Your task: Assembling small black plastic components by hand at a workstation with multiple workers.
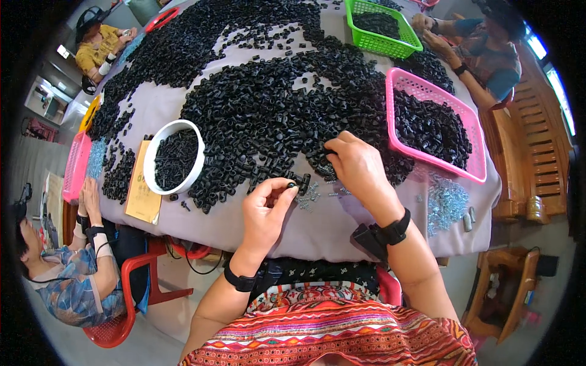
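My left hand (267, 210) is closed in a pinch near the table's front edge, holding a small black plastic part (292, 185) between thumb and forefinger. To its right, my right hand (360, 168) reaches to the near side of a large heap of black plastic parts (256, 116). Its fingers are curled together at the heap; what they grip is hidden. Several tiny silvery springs (309, 198) lie scattered between my hands. A white bowl (200, 163) of small black pieces stands left of the heap, partly over a yellow-brown booklet (143, 198).
At right a pink basket (394, 137) holds black parts, with a pile of silvery springs (447, 204) before it. A green basket (381, 46) stands farther back. Co-workers sit at left (79, 268), far left (101, 46) and far right (488, 52). A red chair (131, 293) stands beside the table.
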Available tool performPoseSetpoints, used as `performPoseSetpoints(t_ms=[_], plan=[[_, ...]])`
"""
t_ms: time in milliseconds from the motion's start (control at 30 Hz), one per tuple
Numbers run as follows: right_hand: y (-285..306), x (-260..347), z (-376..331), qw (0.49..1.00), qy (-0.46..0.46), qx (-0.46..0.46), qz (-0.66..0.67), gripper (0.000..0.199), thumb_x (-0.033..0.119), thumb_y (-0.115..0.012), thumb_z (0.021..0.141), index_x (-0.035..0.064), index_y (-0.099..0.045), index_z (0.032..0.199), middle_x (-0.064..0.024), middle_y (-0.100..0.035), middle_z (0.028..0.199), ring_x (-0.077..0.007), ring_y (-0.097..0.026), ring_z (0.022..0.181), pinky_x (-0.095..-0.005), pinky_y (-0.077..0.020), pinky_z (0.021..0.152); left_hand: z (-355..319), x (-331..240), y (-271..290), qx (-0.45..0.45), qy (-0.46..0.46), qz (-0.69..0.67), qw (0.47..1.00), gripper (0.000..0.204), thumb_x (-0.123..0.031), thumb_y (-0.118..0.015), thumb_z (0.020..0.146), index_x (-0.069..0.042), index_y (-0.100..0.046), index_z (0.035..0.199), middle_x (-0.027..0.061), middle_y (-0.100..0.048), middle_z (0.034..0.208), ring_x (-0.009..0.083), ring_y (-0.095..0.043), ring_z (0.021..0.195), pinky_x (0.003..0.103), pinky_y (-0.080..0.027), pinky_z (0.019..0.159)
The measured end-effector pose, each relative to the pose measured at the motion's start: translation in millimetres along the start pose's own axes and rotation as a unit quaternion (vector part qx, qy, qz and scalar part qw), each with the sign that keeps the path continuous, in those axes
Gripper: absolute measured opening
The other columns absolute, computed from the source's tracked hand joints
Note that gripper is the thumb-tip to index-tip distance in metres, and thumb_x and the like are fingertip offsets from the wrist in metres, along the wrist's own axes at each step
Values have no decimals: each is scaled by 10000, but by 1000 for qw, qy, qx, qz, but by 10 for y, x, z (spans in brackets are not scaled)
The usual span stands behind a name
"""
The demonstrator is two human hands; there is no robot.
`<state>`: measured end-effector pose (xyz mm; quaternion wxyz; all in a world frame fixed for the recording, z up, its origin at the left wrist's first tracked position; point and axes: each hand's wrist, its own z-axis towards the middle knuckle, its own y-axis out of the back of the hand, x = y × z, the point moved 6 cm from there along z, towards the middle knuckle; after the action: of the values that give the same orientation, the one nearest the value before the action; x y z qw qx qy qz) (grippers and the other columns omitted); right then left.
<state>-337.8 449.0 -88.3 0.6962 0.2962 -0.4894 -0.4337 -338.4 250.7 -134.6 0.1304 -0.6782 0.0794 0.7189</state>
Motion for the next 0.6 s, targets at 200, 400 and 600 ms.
performPoseSetpoints(t_ms=[200,400,600], plan=[[-165,97,129,998,-21,68,-2,163,77,-659,803,41,-681,960,-127,-638,905,-355,-649,847,-438,-526,746,1,-10,-2,5,10,17,1000,136,-56,-698,915,3,-684,1037,-24,-669,888,26,-579,773,190,-475,706],[-186,63,104,999,-7,51,13,117,63,-614,812,40,-668,913,-136,-635,883,-365,-647,829,-445,-523,731,3,-12,-2,6,9,28,1000,133,-56,-690,920,3,-684,1040,-25,-669,886,32,-582,785,193,-475,714],[-210,84,161,998,14,67,13,86,60,-612,798,36,-659,866,-145,-636,882,-366,-645,821,-449,-525,729,2,-65,33,7,-13,26,1000,149,-67,-678,929,-11,-683,1067,-13,-675,892,34,-567,771,193,-461,704]])
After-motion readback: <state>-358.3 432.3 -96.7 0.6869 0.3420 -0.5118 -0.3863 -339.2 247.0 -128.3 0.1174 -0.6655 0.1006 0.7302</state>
